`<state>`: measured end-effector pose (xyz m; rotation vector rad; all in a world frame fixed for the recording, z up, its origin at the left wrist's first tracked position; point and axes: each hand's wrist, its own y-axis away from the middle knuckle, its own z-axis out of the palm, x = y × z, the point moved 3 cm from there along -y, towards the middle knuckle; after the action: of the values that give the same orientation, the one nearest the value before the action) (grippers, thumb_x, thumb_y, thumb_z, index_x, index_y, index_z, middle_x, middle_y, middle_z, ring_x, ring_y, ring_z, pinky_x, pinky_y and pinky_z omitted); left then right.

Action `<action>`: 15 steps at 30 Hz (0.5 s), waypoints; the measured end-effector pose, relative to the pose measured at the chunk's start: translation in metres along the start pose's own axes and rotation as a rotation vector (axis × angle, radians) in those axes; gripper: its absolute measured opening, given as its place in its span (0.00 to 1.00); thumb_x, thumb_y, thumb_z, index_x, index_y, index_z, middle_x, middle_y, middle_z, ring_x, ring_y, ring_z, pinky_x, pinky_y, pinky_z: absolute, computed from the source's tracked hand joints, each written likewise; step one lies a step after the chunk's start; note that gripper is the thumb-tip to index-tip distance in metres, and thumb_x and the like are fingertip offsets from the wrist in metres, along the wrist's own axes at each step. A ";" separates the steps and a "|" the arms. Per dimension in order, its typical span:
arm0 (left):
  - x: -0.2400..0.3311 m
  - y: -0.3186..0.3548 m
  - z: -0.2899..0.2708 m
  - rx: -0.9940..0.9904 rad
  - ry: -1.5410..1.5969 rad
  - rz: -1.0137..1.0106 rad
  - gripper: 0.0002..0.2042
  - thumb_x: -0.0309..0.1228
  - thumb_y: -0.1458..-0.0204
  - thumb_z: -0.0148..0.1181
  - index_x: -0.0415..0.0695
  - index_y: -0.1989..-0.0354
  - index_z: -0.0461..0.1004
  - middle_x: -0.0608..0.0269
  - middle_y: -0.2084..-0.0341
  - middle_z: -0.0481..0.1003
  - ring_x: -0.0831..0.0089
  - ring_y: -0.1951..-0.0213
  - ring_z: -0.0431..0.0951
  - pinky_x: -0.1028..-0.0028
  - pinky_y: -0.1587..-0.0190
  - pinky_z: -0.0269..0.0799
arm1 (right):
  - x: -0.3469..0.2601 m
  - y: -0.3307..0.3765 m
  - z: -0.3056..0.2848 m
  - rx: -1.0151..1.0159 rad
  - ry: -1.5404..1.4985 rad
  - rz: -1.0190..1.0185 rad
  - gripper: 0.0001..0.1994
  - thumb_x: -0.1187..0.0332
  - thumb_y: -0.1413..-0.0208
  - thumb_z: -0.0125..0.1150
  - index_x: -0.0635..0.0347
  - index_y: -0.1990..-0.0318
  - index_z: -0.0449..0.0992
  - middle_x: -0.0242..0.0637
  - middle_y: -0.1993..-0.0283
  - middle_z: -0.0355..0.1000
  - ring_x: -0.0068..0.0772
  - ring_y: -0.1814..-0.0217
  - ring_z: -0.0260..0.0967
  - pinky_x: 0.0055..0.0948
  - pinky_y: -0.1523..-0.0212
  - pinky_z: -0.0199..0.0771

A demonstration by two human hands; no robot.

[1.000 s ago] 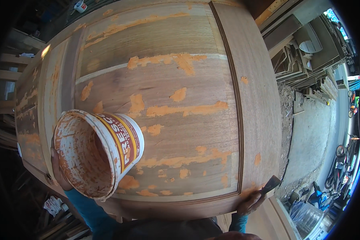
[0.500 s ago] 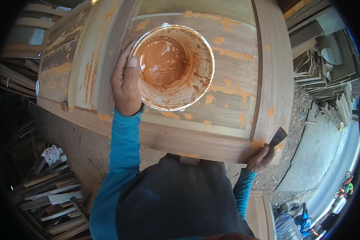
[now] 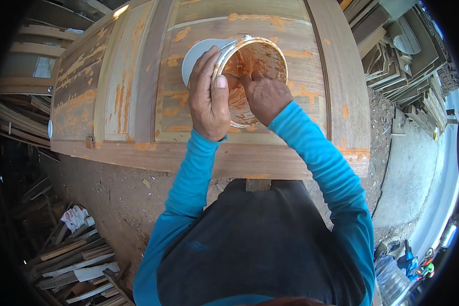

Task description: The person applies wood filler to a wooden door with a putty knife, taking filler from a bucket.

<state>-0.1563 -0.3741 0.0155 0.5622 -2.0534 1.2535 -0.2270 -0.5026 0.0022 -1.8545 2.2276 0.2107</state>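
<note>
Bucket (image 3: 271, 60), white outside and smeared orange-brown within, is tipped above the near part of the panelled wooden piece (image 3: 242, 155), its mouth turned toward the person; whether its base rests on the wood or is held clear of it is hard to judge. The left hand (image 3: 209, 97) has hold of it at the left of the rim, the long fingers laid close together along the outer wall and the thumb set at the lip, a broad grasp that follows the curve. The right hand (image 3: 268, 97) reaches into the mouth from the lower right, back of the hand uppermost, fingers bent toward the orange-brown paste (image 3: 238, 65); their tips are hidden, so how tightly they close, and on what, the view does not reveal. Working inside a tipped bucket probably goes best with the left palm pressed firmly against the wall, to answer any push from the right. Strokes would do well to run along the curved inner side, low and steady, with the right wrist clear of the smeared rim. Too steep a tilt could let paste slump toward the lip and drop onto the wood, where orange patches (image 3: 79, 104) already lie.
</note>
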 end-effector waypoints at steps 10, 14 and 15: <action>0.012 0.014 0.008 0.027 -0.098 0.050 0.22 0.37 0.33 0.50 0.35 0.36 0.70 0.48 0.35 0.70 0.48 0.32 0.66 0.51 0.29 0.53 | -0.007 -0.016 0.041 -0.055 -0.353 -0.173 0.11 0.62 0.42 0.60 0.58 0.60 0.82 0.53 0.54 0.81 0.57 0.52 0.80 0.51 0.52 0.80; 0.012 0.013 0.007 0.041 -0.101 0.074 0.22 0.35 0.34 0.52 0.35 0.37 0.71 0.49 0.35 0.70 0.49 0.33 0.67 0.51 0.30 0.54 | -0.006 -0.011 0.038 -0.052 -0.370 -0.278 0.14 0.66 0.48 0.65 0.60 0.54 0.79 0.52 0.54 0.80 0.57 0.50 0.78 0.49 0.47 0.77; 0.013 0.014 0.005 0.048 -0.111 0.067 0.22 0.35 0.34 0.51 0.34 0.37 0.71 0.47 0.36 0.71 0.49 0.33 0.67 0.52 0.30 0.55 | -0.008 -0.009 0.033 -0.059 -0.405 -0.313 0.16 0.67 0.50 0.67 0.60 0.53 0.79 0.52 0.53 0.79 0.57 0.48 0.77 0.49 0.46 0.76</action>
<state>-0.1759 -0.3724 0.0150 0.6009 -2.1544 1.3402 -0.2137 -0.4882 -0.0274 -1.9509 1.6595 0.5431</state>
